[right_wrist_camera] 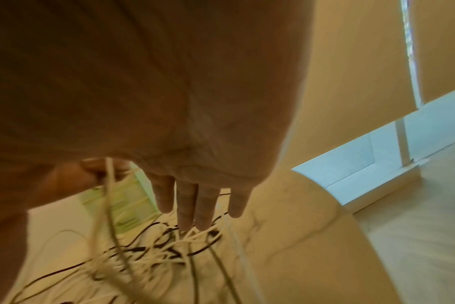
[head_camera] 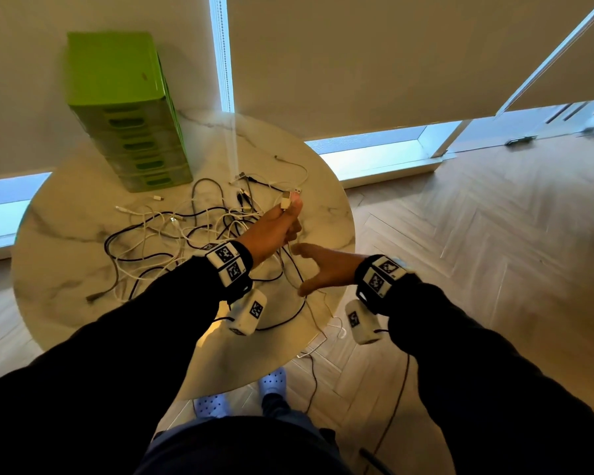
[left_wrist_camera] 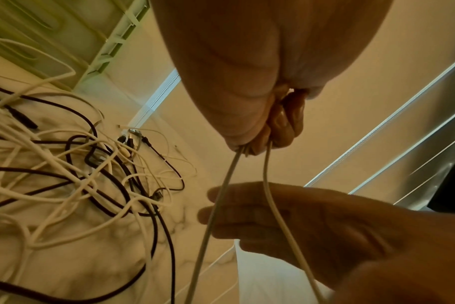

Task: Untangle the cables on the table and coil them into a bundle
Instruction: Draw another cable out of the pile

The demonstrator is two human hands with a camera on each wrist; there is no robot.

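White USB cable point(head_camera: 286, 200) is pinched in your left hand point(head_camera: 271, 231) above the cable tangle point(head_camera: 172, 234); your right hand point(head_camera: 323, 269) spreads flat beside it.

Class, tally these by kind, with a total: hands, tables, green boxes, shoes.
Hands: 2 (left hand, right hand)
Table: 1
Green box: 1
Shoes: 2
Total: 6

I find no legible text, brand or number in any view. The only markings are black-and-white square coded tags on the wrist bands point(head_camera: 227, 261) and on the white camera units point(head_camera: 251, 311) below both wrists; they carry no readable characters.
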